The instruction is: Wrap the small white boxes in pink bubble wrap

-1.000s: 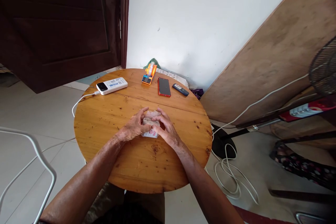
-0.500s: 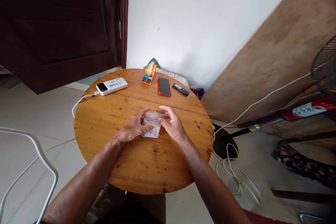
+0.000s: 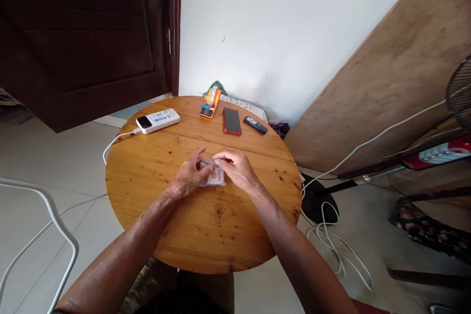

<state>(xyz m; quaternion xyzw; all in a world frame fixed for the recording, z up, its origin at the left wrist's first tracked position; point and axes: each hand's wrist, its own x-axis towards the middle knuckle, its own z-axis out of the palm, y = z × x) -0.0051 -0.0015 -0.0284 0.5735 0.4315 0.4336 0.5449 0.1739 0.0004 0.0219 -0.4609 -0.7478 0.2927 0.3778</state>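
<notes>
A small white packet [image 3: 218, 176] with pink print, wrapped in clear plastic, lies on the round wooden table in front of me. My left hand [image 3: 192, 171] holds it from the left, the thumb pressed on its top and the index finger stretched out beyond its far side. From the right, my right hand [image 3: 235, 168] reaches over the packet's far edge, with thumb and index finger pinched together on the plastic wrap. The far left part of the packet is partly hidden by my fingers.
At the back of the round table [image 3: 191, 235] are a white power bank [image 3: 162, 120] with a cable, an orange tape dispenser [image 3: 211, 102], a red-edged phone [image 3: 231, 121] and a dark handheld device [image 3: 255, 124]. A fan base [image 3: 320, 201] and loose cables lie on the floor at right.
My right hand has shifted left over the packet, and its spread fingers have closed into a pinch. The plastic film that stuck out at the far side now lies between my fingers.
</notes>
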